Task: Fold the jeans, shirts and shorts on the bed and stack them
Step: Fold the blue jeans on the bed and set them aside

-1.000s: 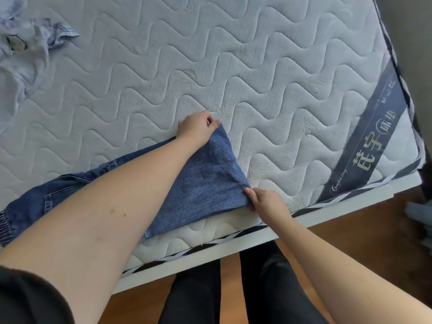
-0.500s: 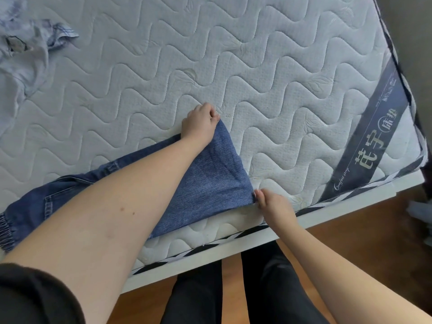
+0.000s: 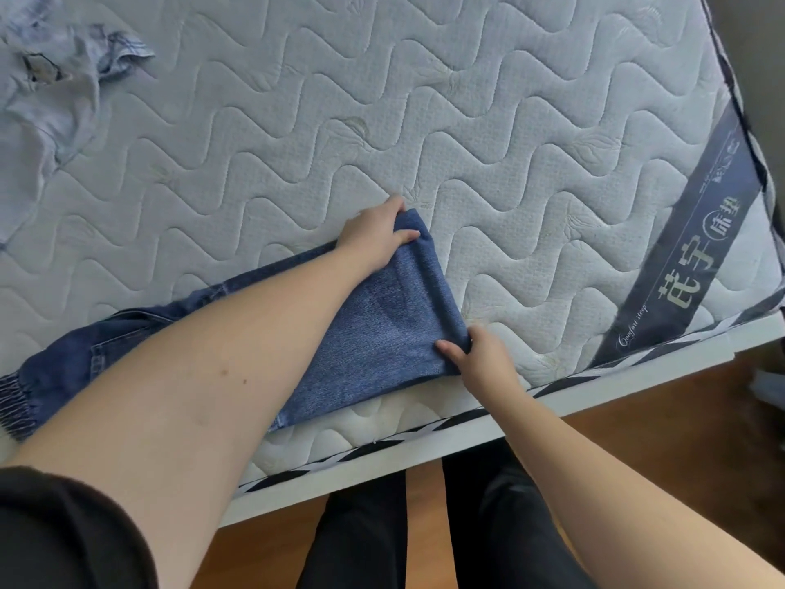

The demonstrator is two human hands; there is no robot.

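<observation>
Most of the view is taken up by the white quilted mattress with a wavy stitch pattern (image 3: 488, 99), a dark blue brand strip (image 3: 679, 265) crossing its right corner. Along its near edge lie the dark blue denim jeans (image 3: 374, 329), stretched sideways, with a gathered elastic part at the far left and the right end turned up as a doubled edge between the two hands. At the upper left a crumpled pale blue shirt (image 3: 51, 91) sits well apart from the jeans, not yet folded.

Smaller still, the left hand (image 3: 376, 235) grips the far corner of the jeans' right end, thumb on top of the cloth and fingers curled under it. The right hand (image 3: 480, 361) pinches the near corner, thumb lying on the denim, other fingers tucked out of sight beneath.

Judging by this, the jeans are the piece in hand, and the fold is at its start: both corners are taken up, nothing carried over. The next move likely calls for lifting both corners together and bringing them leftward across the cloth, keeping the edge square and the lower layer flat.
</observation>
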